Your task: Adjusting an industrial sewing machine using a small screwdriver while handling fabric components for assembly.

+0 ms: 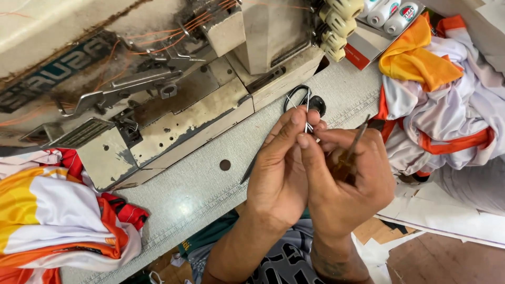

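Fingertips of left hand [279, 168] pinching thin silver needle [306, 118]; right hand [350, 181] gripping brown-handled screwdriver [351, 150], pinching alongside. Beyond: black-handled scissors [305, 100], worn cream sewing machine [173, 79]. Needle not yet refitted, seemingly.

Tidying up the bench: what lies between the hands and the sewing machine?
Head view: black-handled scissors lie on the grey table there; the left hand overlaps them.

Bare table [210, 184] between sewing machine [158, 79] and garment pile [447, 105]; scissors [302, 100] ahead

Bright, even daylight; soft shadows, sharp focus, slight wide-angle edge distortion.
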